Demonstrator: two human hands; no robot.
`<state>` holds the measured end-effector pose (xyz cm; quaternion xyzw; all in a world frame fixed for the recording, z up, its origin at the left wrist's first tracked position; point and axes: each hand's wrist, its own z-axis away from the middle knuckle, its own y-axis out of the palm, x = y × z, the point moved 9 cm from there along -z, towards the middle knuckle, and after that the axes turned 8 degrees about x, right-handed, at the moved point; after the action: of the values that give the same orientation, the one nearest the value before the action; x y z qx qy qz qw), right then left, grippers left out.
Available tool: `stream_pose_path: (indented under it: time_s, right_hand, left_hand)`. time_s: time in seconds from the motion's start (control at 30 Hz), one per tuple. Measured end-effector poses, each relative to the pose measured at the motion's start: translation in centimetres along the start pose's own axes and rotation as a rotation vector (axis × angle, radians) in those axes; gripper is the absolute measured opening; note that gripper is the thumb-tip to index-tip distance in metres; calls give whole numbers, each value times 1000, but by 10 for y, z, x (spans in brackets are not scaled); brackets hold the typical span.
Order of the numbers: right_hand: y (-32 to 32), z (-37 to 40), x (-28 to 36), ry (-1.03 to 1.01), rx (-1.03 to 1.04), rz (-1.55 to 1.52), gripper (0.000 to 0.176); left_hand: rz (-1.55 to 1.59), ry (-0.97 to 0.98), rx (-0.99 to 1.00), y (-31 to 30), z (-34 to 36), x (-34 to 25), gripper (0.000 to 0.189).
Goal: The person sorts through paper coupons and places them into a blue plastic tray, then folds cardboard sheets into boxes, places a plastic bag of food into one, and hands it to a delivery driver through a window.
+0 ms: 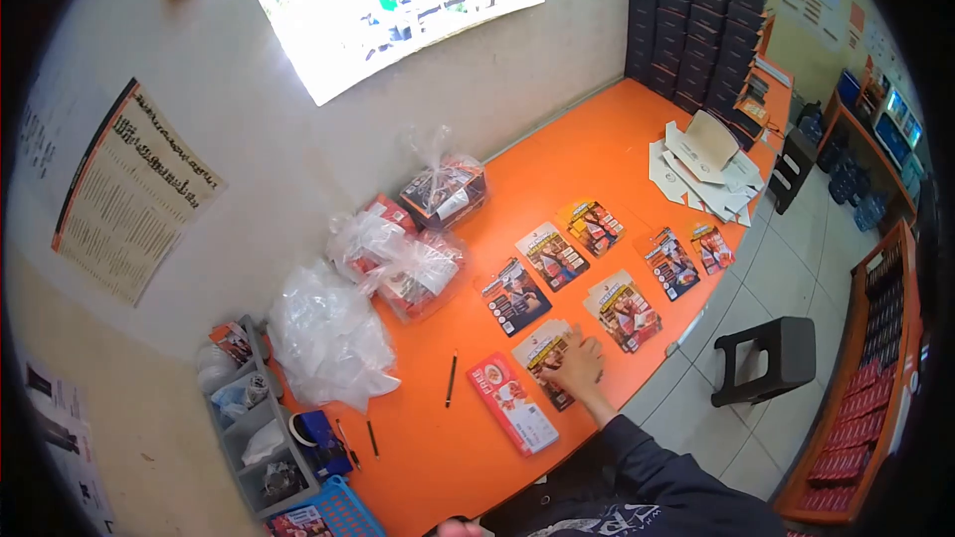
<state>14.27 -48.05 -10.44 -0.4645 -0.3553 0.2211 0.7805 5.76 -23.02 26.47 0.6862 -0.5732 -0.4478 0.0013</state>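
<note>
The right hand (577, 368) rests, fingers loosely spread, on a thin glossy printed card pack (537, 348) lying flat on the orange table (597, 149) at lower centre of the frame. The pack looks light, bendy and slick, so it is probably best pinched at a free edge. Only a sliver of the left hand (456, 529) shows at the bottom edge, and I cannot tell how its fingers stand.

Right hand (578, 368) stretched forward, palm down (fingers flat).

printed card (545, 350) | pale, with dark picture panels and a yellow banner | lay flat and askew on orange bench (597, 139) | right hand (577, 368) rested on it
</note>
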Motion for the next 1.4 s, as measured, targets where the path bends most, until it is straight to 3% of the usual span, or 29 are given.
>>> stream_pose_path:
  time_s: [0.07,0.1,0.23,0.37,0.47,0.5,0.7,0.83,0.87,0.97,1.07,1.17,1.2,1.27,1.3,1.4]
  right_hand:
    - [-1,-6,6,5,59,24,107]
    - [2,-10,7,-2,88,36,105]
    - [3,-24,8,-37,170,25,95]
    - [10,-31,10,-128,184,52,87]
    - [15,-35,13,-138,294,-38,80]
    - [3,-33,20,-209,253,-100,66]
    - [0,-47,11,-395,385,-380,35]
    - [-91,-14,41,-594,271,-220,36]
    - [-86,-9,45,-635,242,-91,38]
    - [-60,3,49,-723,96,263,45]
    - [-40,-10,37,-658,297,167,37]
    - [-42,-40,7,-441,510,-284,40]
    - [-44,-44,6,-452,644,-769,45]
    - [-38,-39,3,-266,981,-1228,49]
    - [-37,-35,0,-240,1061,-1231,47]
    - [-48,-32,0,-315,950,-1177,48]
  left_hand:
    - [-15,66,-160,-44,-10,29,40]
    - [-359,177,-130,-40,-30,35,57]
    - [-439,-473,-786,-161,41,150,56]
    - [-510,-791,-843,-217,120,250,50]
    - [-543,-915,-844,-214,121,283,50]
    - [-569,-951,-838,-213,117,289,50]
    - [-668,-692,-968,-240,121,298,49]
    - [-621,-518,-1132,-246,102,267,48]
    - [-624,-528,-1148,-249,105,265,47]
    - [-585,-535,-1182,-257,110,268,49]
    - [-507,-591,-1167,-256,111,276,53]
    - [-405,-724,-1053,-245,98,296,56]
    - [-324,-724,-993,-238,85,304,56]
    - [-213,-708,-847,-230,62,318,57]
    - [-185,-690,-762,-228,50,324,58]
    - [-319,-595,-623,-217,7,316,59]
